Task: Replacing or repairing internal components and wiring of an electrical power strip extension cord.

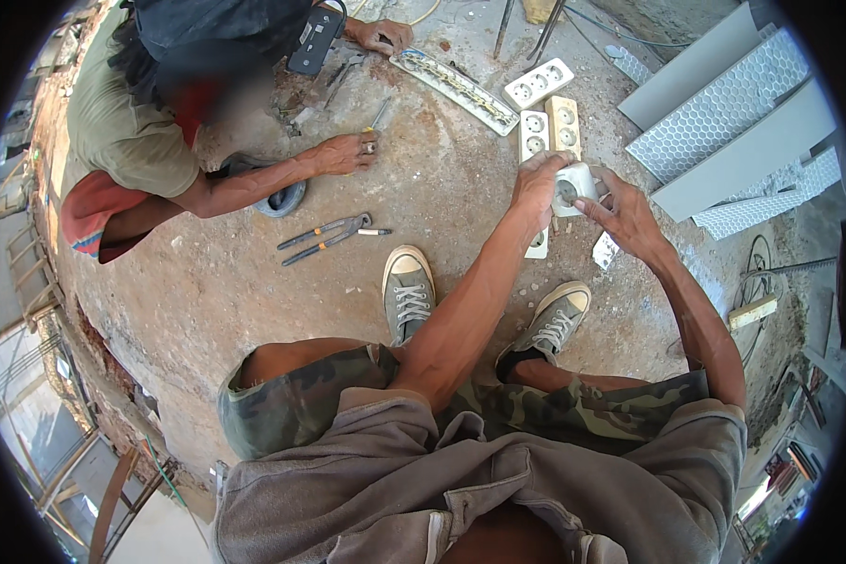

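A white power socket (568, 191) with a round recess sits between my two hands, above the concrete floor. My left hand (536, 193) is closed on its left edge. On the other side my right hand (628, 218) grips it, thumb across the front face and fingers behind the right edge, partly hidden. Just beyond lie two socket strips, a white one (534, 134) and a yellowed one (564, 125), with another white strip (539, 83) angled farther off. Below my hands shows the end of one more strip (537, 247), beside a small white piece (605, 251).
A co-worker crouches at the left, one hand (350, 153) by a screwdriver (379, 115), the other at an opened strip (456, 91) with bare contacts. Pincers (327, 237) and a dark coil (284, 199) lie nearby. Panels (724, 108) are stacked right; another strip (752, 311) lies there.
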### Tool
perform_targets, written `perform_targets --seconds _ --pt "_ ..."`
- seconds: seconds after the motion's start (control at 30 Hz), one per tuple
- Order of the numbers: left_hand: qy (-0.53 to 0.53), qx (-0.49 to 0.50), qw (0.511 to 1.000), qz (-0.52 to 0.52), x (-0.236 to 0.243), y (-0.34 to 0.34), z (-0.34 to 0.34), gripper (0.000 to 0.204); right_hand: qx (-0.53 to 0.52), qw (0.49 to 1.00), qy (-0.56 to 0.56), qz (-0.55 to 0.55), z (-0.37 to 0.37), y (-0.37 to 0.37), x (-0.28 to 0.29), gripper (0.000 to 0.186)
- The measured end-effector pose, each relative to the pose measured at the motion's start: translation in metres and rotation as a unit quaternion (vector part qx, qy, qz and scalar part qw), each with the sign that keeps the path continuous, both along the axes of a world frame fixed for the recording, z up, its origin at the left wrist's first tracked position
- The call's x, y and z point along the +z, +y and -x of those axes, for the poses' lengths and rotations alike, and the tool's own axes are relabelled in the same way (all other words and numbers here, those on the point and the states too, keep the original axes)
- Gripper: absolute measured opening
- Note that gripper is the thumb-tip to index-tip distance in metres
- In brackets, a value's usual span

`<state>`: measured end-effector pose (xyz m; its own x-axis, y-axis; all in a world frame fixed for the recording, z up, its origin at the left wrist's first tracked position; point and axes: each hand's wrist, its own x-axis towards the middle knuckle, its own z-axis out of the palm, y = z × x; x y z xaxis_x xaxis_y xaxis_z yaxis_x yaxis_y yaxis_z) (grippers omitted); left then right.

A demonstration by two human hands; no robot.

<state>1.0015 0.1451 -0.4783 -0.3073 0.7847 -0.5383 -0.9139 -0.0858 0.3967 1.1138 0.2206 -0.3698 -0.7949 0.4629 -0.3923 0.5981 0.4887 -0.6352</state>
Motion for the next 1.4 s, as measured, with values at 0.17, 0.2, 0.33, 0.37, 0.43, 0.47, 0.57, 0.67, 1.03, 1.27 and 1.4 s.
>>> perform_targets --seconds 0.17,0.2,0.33,0.37,0.43,0.47,0.57,0.67,1.03,1.27,1.4 --pt "-0.005 0.010 1.000 0.007 0.003 -0.001 0.001 0.013 0.005 1.000 -0.001 0.002 0.004 -0.001 0.003 0.057" --pt "-0.009 0.011 1.000 0.010 0.005 -0.001 0.002 0.012 0.002 1.000 0.006 0.011 0.005 -0.001 0.005 0.056" --pt "-0.015 0.010 1.000 0.011 0.007 -0.002 0.004 0.012 0.004 1.000 0.005 0.006 0.006 0.001 0.001 0.054" --pt "-0.011 0.004 1.000 0.004 0.006 -0.003 0.006 0.014 0.003 1.000 0.004 0.010 0.007 0.001 0.001 0.054" --pt "-0.007 -0.001 1.000 -0.002 0.005 -0.004 0.007 0.017 0.004 1.000 0.002 0.013 0.009 0.001 0.000 0.054" --pt "-0.008 0.000 1.000 -0.004 0.005 -0.004 0.008 0.017 0.003 1.000 0.003 0.013 0.009 0.001 -0.001 0.053" --pt "-0.009 0.003 1.000 -0.004 0.003 -0.003 0.009 0.018 0.006 1.000 0.005 0.007 0.011 0.001 0.000 0.053" --pt "-0.009 0.009 1.000 0.005 0.000 -0.002 0.009 0.015 0.011 1.000 0.003 -0.002 0.012 0.001 -0.002 0.053" --pt "-0.014 0.026 1.000 0.009 0.001 -0.001 0.008 0.013 0.014 1.000 -0.001 -0.012 0.013 0.000 -0.002 0.052" --pt "-0.013 0.024 0.999 0.023 0.007 -0.001 0.010 0.015 0.015 1.000 0.017 -0.006 0.012 0.003 -0.006 0.050" --pt "0.004 0.026 1.000 0.014 0.010 -0.003 0.014 0.016 0.023 0.999 0.028 -0.018 0.014 0.003 -0.004 0.051"
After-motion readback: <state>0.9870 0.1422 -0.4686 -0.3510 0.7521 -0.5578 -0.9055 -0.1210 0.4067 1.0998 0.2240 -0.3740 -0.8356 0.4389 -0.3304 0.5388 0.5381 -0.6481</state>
